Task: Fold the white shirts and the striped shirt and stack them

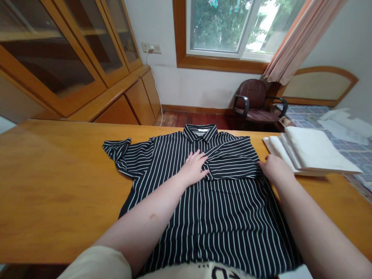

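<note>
Your striped shirt [221, 217] lies front up on the bench [58, 186], its collar [200, 133] pointing to 12 o'clock and its hem at 6, close to your body. Reading the clock from the middle of the shirt, your left hand [194, 166] rests palm down just toward 12, fingers spread on the chest below the collar. The sleeve [232, 161] on your right is folded inward across the chest, its inner end touching your left fingers. Your right hand [276, 168] is at 2 o'clock, fingertips pinching the outer edge of that fold. The other sleeve [136, 157] reaches out to 10 o'clock, rumpled and turned back near its end.

Just beyond your right hand, also toward 2, sits a white stack [316, 149] of folded pieces. Farther off, a maroon chair [255, 100] stands at 1 o'clock, a window [221, 27] at 12 and a glass-fronted cabinet [87, 77] toward 10.
</note>
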Demonstrator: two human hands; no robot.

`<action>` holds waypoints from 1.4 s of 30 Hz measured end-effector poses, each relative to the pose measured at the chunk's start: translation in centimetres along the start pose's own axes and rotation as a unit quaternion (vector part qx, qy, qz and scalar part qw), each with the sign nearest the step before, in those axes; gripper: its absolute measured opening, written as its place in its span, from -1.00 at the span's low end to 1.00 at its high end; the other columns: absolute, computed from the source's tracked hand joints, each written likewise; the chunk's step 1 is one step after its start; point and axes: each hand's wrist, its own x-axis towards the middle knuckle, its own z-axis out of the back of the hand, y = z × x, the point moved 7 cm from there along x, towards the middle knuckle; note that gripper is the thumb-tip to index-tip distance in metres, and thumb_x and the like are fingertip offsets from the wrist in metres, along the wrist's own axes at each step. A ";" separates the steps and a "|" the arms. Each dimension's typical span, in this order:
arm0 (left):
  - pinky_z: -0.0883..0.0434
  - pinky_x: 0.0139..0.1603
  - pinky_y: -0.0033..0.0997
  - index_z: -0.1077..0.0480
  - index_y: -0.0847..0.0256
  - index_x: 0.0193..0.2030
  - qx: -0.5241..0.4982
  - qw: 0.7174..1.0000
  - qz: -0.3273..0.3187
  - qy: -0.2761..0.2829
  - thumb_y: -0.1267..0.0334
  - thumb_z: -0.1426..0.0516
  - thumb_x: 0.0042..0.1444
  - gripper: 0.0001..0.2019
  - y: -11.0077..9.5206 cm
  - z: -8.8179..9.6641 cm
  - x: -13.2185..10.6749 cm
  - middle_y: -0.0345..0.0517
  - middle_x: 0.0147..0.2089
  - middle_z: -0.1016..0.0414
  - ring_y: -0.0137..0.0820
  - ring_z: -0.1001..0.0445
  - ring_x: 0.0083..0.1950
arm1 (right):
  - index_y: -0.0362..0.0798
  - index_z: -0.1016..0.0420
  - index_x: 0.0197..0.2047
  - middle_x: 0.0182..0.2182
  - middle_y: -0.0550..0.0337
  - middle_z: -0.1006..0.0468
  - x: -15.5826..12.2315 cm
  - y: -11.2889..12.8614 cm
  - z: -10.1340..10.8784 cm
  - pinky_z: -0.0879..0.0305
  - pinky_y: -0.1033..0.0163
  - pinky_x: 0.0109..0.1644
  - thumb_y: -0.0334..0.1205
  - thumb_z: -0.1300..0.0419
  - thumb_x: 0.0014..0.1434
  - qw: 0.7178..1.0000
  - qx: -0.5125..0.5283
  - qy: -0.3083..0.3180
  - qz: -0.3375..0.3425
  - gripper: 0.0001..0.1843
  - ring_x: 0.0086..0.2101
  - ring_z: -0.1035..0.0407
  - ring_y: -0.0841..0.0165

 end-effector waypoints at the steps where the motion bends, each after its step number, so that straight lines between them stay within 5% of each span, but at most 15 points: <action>1: 0.19 0.39 0.01 -0.16 0.26 0.29 0.002 1.000 -0.015 0.005 0.05 -0.07 0.16 -0.40 -0.5 0.0 -0.1 0.06 0.37 -0.09 -0.17 0.15 0.43 | -0.27 -0.44 -0.01 -0.12 -0.30 -0.51 -0.7 1.3 1.0 -0.30 -0.02 -0.04 0.00 -0.07 0.18 0.999 0.012 -0.045 0.025 -0.49 -0.09 -0.42 -0.03; 4: 0.21 0.40 -0.05 0.01 0.28 0.37 0.010 0.998 -0.046 0.046 -0.05 0.00 0.19 -0.31 -1.5 -0.7 -0.3 0.07 0.43 0.10 -0.21 0.26 0.45 | -0.21 -0.30 0.16 0.07 -0.20 -0.41 -2.9 6.8 2.6 -0.18 0.02 0.17 0.00 -0.01 0.23 0.970 0.107 -0.114 0.185 -0.44 0.09 -0.29 0.07; 7: 0.24 0.39 -0.02 0.07 0.32 0.39 0.036 0.996 -0.032 0.077 -0.10 -0.05 0.13 -0.21 -1.3 -1.7 -0.4 0.14 0.43 0.16 -0.16 0.31 0.45 | -0.12 -0.17 0.27 0.26 -0.08 -0.19 -4.3 12.2 1.7 -0.03 0.03 0.29 0.06 0.01 0.24 0.924 0.158 -0.093 0.335 -0.37 0.25 -0.04 0.15; 11: 0.27 0.39 -0.01 0.09 0.21 0.40 0.058 0.995 -0.027 0.078 -0.14 -0.04 0.12 -0.20 -0.8 -2.2 -0.3 0.08 0.44 0.15 -0.18 0.31 0.45 | -0.16 -0.07 0.33 0.33 -0.10 -0.02 -2.5 15.5 -0.9 0.08 -0.04 0.33 0.10 0.03 0.23 0.918 0.146 -0.054 0.365 -0.28 0.31 0.16 0.11; 15: 0.28 0.39 -0.01 0.08 0.19 0.40 0.058 0.995 -0.022 0.081 -0.17 -0.01 0.12 -0.20 -0.7 -2.0 -0.3 0.06 0.44 0.17 -0.18 0.30 0.45 | -0.22 -0.05 0.34 0.33 -0.15 0.00 2.1 14.1 -3.0 0.12 -0.04 0.33 0.14 0.10 0.25 0.954 0.115 -0.017 0.278 -0.24 0.31 0.15 0.09; 20: 0.26 0.38 0.00 0.07 0.11 0.39 0.043 0.996 -0.026 0.073 -0.20 0.01 0.13 -0.23 -0.8 -1.8 -0.4 -0.01 0.44 0.16 -0.19 0.28 0.45 | -0.20 0.05 0.37 0.35 -0.12 0.06 6.6 8.3 -4.2 0.17 -0.07 0.32 0.21 0.18 0.25 0.985 0.095 -0.009 0.142 -0.19 0.31 0.17 0.10; 24: 0.24 0.39 -0.01 0.08 0.10 0.40 0.039 0.997 -0.009 0.061 -0.17 0.08 0.18 -0.29 -0.2 -1.8 -0.3 -0.04 0.45 0.17 -0.21 0.28 0.45 | -0.29 0.11 0.38 0.35 -0.17 0.08 7.9 5.2 -4.7 0.17 -0.06 0.32 0.21 0.21 0.26 0.992 0.094 0.001 0.088 -0.15 0.31 0.17 0.10; 29: 0.19 0.38 -0.02 0.07 0.16 0.39 0.033 0.999 0.010 0.036 -0.12 0.01 0.16 -0.27 0.3 -1.6 -0.2 0.03 0.45 0.18 -0.17 0.23 0.45 | -0.32 0.09 0.37 0.33 -0.27 0.09 6.8 5.3 -3.4 0.24 -0.21 0.30 0.22 0.19 0.25 0.996 0.068 -0.032 0.054 -0.13 0.31 0.22 -0.02; 33: 0.20 0.38 0.00 0.06 0.18 0.38 0.037 0.999 0.010 0.038 -0.11 -0.01 0.15 -0.26 0.4 -1.7 -0.1 0.06 0.44 0.18 -0.16 0.25 0.45 | -0.28 0.09 0.38 0.35 -0.24 0.14 2.7 9.6 -1.6 0.24 -0.18 0.31 0.19 0.15 0.25 0.979 0.063 -0.107 0.159 -0.16 0.32 0.28 0.00; 36: 0.19 0.38 0.00 0.05 0.18 0.38 0.043 0.998 0.009 0.043 -0.12 0.00 0.15 -0.26 0.3 -1.7 0.0 0.06 0.44 0.18 -0.17 0.24 0.45 | -0.15 0.09 0.39 0.36 -0.09 0.12 -1.2 12.8 -2.4 0.13 -0.07 0.32 0.21 0.16 0.25 0.950 0.095 -0.073 0.287 -0.19 0.33 0.25 0.10; 39: 0.20 0.38 -0.01 0.04 0.22 0.38 0.049 0.998 0.013 0.046 -0.13 0.00 0.14 -0.25 0.3 -1.8 0.0 0.08 0.44 0.18 -0.16 0.24 0.45 | -0.14 0.05 0.38 0.35 -0.05 0.06 -2.8 12.5 -3.9 0.14 -0.05 0.33 0.22 0.19 0.25 0.948 0.089 -0.030 0.303 -0.20 0.32 0.19 0.13; 42: 0.22 0.39 -0.01 0.05 0.24 0.38 0.052 0.997 0.015 0.052 -0.15 0.02 0.15 -0.24 0.5 -1.9 0.0 0.08 0.45 0.21 -0.16 0.26 0.45 | -0.15 0.04 0.38 0.35 0.00 0.05 -2.4 9.6 -4.8 0.17 -0.03 0.34 0.20 0.21 0.27 0.960 0.065 -0.013 0.271 -0.22 0.32 0.18 0.16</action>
